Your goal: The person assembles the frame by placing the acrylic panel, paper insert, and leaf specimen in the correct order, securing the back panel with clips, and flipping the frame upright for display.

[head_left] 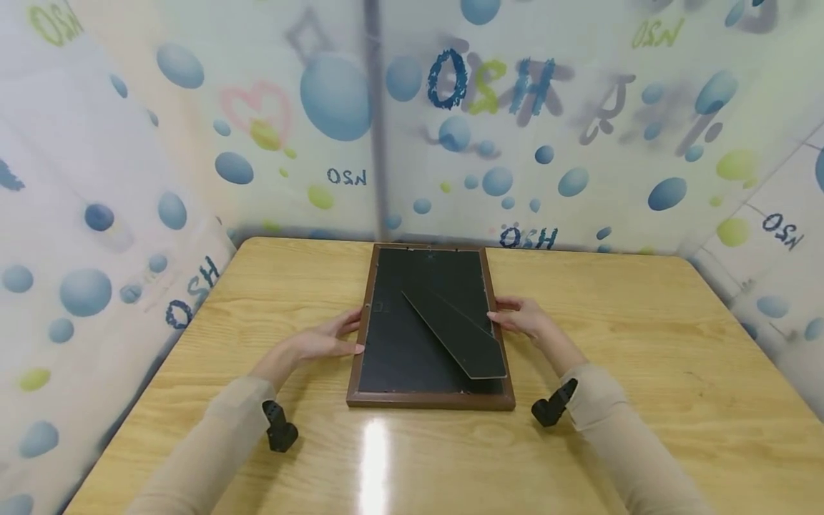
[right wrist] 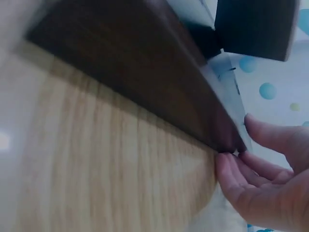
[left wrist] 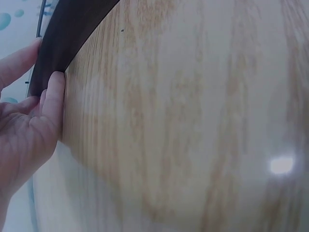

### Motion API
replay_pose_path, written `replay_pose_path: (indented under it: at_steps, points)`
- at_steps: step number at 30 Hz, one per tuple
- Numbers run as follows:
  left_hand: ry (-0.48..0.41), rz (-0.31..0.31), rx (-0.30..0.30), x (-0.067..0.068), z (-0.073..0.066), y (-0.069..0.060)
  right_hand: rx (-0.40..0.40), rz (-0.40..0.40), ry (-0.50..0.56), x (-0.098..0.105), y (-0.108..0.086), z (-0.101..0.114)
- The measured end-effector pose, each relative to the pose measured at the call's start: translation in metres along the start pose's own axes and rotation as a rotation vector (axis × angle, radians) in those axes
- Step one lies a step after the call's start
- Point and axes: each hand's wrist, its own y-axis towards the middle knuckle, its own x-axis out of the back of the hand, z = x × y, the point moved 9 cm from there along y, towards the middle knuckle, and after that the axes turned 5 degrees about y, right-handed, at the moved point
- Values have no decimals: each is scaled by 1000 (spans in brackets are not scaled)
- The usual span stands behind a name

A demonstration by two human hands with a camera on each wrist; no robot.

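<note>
A brown-edged picture frame (head_left: 431,400) lies back side up on the wooden table, its black stand flap (head_left: 457,336) slanting across the black backing. My left hand (head_left: 325,340) grips the frame's left edge, thumb on top; in the left wrist view the fingers of the left hand (left wrist: 29,116) curl at the dark frame edge (left wrist: 72,34). On the right edge, my right hand (head_left: 523,317) holds the frame; in the right wrist view the right hand (right wrist: 270,179) has its fingertips under the frame side (right wrist: 140,63) and the thumb at its upper edge.
The wooden table (head_left: 644,343) extends around the frame, with a bright reflection near its front. Behind and beside it hang curtains (head_left: 412,143) printed with blue and green dots and letters. Black wrist devices (head_left: 280,427) sit on both sleeves.
</note>
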Motion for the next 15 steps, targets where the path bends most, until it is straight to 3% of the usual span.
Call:
replay_pose_path:
  at_steps: [6,15]
  points:
    - [-25,-29,-16,-3,-1,0,-32,-53,65,3,6,-7]
    - [19,-200,13,-6,-5,-10,-61,-54,98,3,5,-9]
